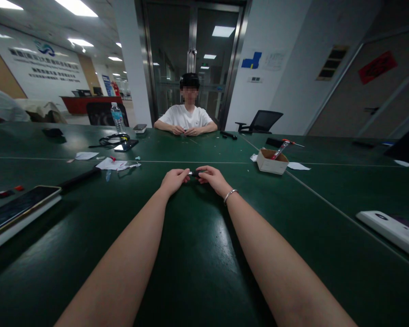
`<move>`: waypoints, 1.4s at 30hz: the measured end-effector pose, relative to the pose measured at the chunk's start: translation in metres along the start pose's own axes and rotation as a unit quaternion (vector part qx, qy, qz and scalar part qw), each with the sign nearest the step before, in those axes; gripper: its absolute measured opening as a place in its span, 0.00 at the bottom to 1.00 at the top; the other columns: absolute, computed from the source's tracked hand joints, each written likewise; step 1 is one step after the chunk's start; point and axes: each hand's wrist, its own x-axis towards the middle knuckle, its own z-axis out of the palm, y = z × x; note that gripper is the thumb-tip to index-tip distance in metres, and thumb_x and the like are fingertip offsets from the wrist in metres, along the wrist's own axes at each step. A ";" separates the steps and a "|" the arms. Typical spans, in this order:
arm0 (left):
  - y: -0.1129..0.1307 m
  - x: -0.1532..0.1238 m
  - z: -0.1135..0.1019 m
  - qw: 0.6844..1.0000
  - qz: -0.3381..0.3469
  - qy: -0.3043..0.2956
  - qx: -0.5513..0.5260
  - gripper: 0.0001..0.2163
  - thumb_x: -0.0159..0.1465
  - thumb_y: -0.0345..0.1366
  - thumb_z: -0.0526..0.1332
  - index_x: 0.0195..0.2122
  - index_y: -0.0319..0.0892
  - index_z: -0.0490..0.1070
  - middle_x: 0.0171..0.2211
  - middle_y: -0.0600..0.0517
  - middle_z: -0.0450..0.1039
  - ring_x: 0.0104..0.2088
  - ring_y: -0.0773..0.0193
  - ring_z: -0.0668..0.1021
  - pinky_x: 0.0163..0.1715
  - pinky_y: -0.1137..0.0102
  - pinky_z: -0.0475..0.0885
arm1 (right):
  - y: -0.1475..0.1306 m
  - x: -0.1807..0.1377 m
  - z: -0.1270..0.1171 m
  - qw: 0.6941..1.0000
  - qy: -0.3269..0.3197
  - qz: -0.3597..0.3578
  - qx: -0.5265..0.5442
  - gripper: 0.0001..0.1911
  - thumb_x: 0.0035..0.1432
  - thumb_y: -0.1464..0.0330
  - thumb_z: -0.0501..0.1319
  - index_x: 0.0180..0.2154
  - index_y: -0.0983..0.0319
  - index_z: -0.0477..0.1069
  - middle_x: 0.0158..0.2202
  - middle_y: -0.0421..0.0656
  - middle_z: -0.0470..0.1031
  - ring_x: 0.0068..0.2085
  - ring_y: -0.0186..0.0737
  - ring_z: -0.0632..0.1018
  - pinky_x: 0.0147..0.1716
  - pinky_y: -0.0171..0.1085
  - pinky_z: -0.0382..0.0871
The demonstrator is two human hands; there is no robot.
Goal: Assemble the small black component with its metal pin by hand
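Note:
Both of my arms stretch forward over the dark green table (191,245). Between my fingertips is a small, slim black piece with a silver end (194,174); its exact kind is too small to make out. My left hand (175,180) pinches the silver end, fingers closed. From the other side, my right hand (214,178) grips the black end between thumb and fingers. A silver bracelet (231,196) circles my right wrist. Both hands are low over the tabletop, near the pale seam that crosses it.
Left lie a phone (23,206) on a white box, paper scraps (112,164), coiled black cable (111,141) and a water bottle (117,119). Right are a small open box (272,162) and a white power strip (391,231). A person in white (190,116) sits opposite, hands on the table.

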 end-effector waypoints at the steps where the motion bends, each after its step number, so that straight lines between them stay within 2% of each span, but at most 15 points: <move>1: 0.001 -0.001 0.000 1.000 -0.004 0.006 -0.001 0.24 0.59 0.58 0.53 0.28 0.41 0.76 0.28 0.50 0.76 0.28 0.63 0.74 0.31 0.68 0.65 | 0.000 0.000 0.000 1.000 -0.003 -0.001 0.003 0.09 0.52 0.76 0.63 0.38 0.63 0.75 0.25 0.39 0.75 0.26 0.30 0.76 0.29 0.31 0.72; 14: 0.012 0.000 0.001 0.994 -0.058 0.079 -0.049 0.20 0.57 0.52 0.55 0.19 0.41 0.70 0.18 0.52 0.70 0.22 0.66 0.70 0.28 0.69 0.63 | -0.001 -0.002 0.003 0.998 -0.042 -0.038 0.005 0.14 0.48 0.72 0.65 0.40 0.61 0.73 0.30 0.39 0.76 0.29 0.32 0.77 0.28 0.30 0.68; 20: 0.002 0.009 -0.001 0.986 -0.078 0.116 -0.096 0.18 0.55 0.49 0.56 0.18 0.41 0.68 0.18 0.53 0.68 0.20 0.67 0.68 0.24 0.70 0.62 | -0.001 -0.002 0.001 0.998 -0.023 -0.056 0.016 0.18 0.44 0.74 0.65 0.41 0.60 0.71 0.40 0.41 0.74 0.31 0.32 0.79 0.27 0.30 0.68; 24: 0.001 0.009 -0.002 0.984 -0.073 0.104 -0.121 0.18 0.56 0.50 0.56 0.19 0.40 0.69 0.19 0.52 0.69 0.20 0.68 0.68 0.24 0.71 0.63 | 0.000 -0.002 -0.002 0.998 -0.028 -0.049 0.023 0.19 0.45 0.73 0.65 0.42 0.60 0.70 0.39 0.41 0.74 0.32 0.33 0.79 0.28 0.30 0.69; 29: 0.003 0.005 0.000 0.994 -0.053 0.058 -0.082 0.21 0.57 0.53 0.56 0.22 0.40 0.72 0.22 0.50 0.73 0.23 0.67 0.71 0.28 0.70 0.65 | -0.001 -0.003 0.001 0.997 -0.048 -0.054 -0.004 0.17 0.48 0.72 0.65 0.43 0.61 0.71 0.36 0.40 0.76 0.31 0.32 0.79 0.28 0.30 0.68; 42: -0.008 0.009 0.002 0.999 0.028 0.002 -0.037 0.24 0.60 0.55 0.52 0.31 0.39 0.76 0.30 0.48 0.77 0.30 0.63 0.75 0.33 0.68 0.67 | 0.001 0.000 -0.001 0.999 -0.028 -0.018 0.017 0.13 0.51 0.69 0.67 0.41 0.62 0.74 0.28 0.41 0.78 0.27 0.32 0.79 0.27 0.29 0.71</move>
